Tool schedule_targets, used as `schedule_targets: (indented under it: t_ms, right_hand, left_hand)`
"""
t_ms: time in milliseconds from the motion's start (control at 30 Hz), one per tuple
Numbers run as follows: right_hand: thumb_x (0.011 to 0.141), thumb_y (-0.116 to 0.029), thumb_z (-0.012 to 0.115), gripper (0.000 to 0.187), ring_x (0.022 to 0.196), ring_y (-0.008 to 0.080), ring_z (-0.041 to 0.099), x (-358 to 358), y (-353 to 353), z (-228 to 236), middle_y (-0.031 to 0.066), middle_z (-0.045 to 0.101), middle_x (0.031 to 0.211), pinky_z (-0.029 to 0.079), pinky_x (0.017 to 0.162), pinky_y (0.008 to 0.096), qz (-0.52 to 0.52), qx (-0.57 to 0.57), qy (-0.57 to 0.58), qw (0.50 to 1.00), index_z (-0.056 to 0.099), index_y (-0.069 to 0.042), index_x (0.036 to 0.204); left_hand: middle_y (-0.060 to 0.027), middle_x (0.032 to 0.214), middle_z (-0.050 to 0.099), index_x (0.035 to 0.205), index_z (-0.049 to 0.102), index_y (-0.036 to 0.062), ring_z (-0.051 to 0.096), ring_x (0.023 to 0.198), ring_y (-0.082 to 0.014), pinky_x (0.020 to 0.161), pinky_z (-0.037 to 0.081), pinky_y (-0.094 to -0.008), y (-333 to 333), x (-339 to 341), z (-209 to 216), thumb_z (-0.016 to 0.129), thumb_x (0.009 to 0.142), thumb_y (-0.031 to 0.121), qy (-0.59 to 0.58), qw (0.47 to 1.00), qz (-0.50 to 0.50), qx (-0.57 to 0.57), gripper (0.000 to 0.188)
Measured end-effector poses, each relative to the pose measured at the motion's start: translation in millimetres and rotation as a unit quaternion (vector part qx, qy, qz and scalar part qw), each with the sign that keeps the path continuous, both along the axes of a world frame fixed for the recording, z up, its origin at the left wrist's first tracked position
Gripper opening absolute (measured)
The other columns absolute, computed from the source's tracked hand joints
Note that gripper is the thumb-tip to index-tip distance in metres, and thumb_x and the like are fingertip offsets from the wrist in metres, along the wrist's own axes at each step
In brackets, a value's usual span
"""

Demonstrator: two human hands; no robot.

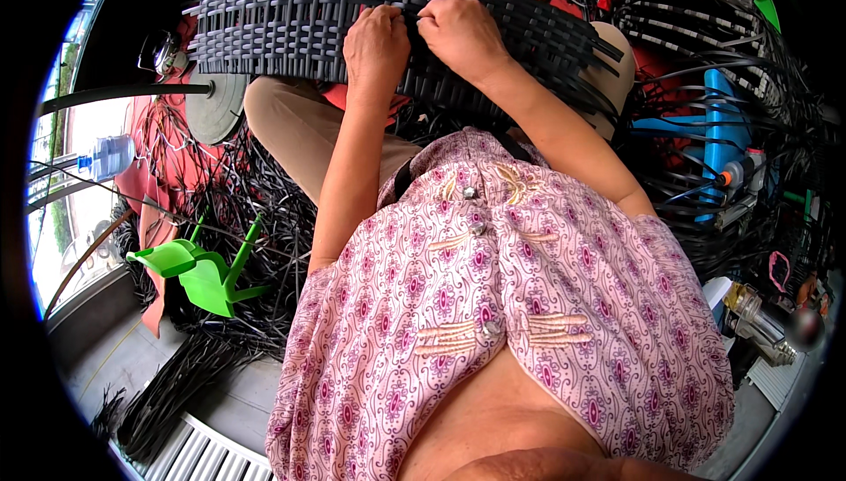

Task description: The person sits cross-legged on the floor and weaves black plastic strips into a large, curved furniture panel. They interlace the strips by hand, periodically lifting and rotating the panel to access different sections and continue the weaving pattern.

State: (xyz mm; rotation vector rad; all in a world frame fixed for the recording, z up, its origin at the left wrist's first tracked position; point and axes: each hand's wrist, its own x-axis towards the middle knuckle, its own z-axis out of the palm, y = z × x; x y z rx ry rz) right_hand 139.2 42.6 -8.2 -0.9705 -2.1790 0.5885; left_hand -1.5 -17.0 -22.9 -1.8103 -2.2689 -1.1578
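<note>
Two bare hands work side by side at the near edge of a dark woven panel [300,27] that lies across the person's knees. Well left of the grip: a clear plastic bottle [110,157] with a blue cap, then an overturned green plastic chair [207,274] among loose black strips [256,190]. Left hand [377,45]: fingers curled down onto the weave, tips pressed together on a strand; what exactly they pinch cannot be told. Right hand [460,33]: just beside it, nearly touching, fingers likewise bent and closed on the panel edge. Right of the grip: blue pipes [723,129] under tangled black strips.
</note>
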Motion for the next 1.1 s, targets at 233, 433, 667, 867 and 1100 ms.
schedule_targets:
  t_ms: [233,433,667,867,1100]
  right_hand:
    - [0.082,-0.017,0.065,0.019,0.076,0.0385,0.072,-14,-1,4,0.0215,0.071,0.078,0.059,0.074,0.0474,-0.014,0.025,-0.084,0.996,0.073,-0.001,0.078]
    - [0.087,-0.019,0.065,0.018,0.084,0.0361,0.072,-7,1,0,0.0192,0.073,0.089,0.058,0.079,0.0462,-0.013,-0.019,-0.057,0.998,0.077,-0.006,0.091]
    - [0.089,-0.020,0.066,0.019,0.087,0.0357,0.071,-14,-5,-4,0.0171,0.073,0.091,0.057,0.080,0.0450,-0.050,0.020,-0.100,0.994,0.076,-0.004,0.092]
    - [0.084,-0.017,0.074,0.015,0.085,0.0334,0.070,-6,-16,6,0.0135,0.071,0.094,0.058,0.077,0.0419,-0.002,0.121,0.062,0.991,0.071,-0.004,0.092]
    - [0.084,-0.018,0.078,0.026,0.084,0.0280,0.071,-16,3,31,0.0118,0.072,0.099,0.057,0.077,0.0366,0.095,0.054,0.174,0.979,0.073,-0.005,0.105]
  left_hand:
    - [-0.0180,0.099,0.072,0.102,0.073,0.0006,0.068,0.095,-0.0366,0.088,0.052,-0.0431,-6,4,5,0.061,0.092,0.017,-0.027,0.999,0.002,-0.023,0.023]
    - [-0.0169,0.100,0.071,0.106,0.074,0.0031,0.067,0.096,-0.0351,0.086,0.053,-0.0428,-4,0,6,0.064,0.091,0.020,0.002,0.998,-0.006,-0.069,0.024]
    - [-0.0144,0.089,0.071,0.100,0.077,0.0064,0.068,0.084,-0.0296,0.080,0.053,-0.0381,-5,-12,17,0.074,0.084,0.024,-0.054,0.995,-0.029,-0.077,0.023]
    - [-0.0057,0.087,0.071,0.094,0.075,0.0012,0.064,0.073,-0.0132,0.066,0.052,-0.0272,-9,-36,0,0.076,0.087,0.019,-0.320,0.946,-0.020,-0.041,0.019]
    - [0.0006,0.080,0.067,0.094,0.073,-0.0008,0.058,0.069,-0.0049,0.060,0.047,-0.0209,-35,-41,61,0.077,0.089,0.016,-0.366,0.928,-0.021,0.067,0.018]
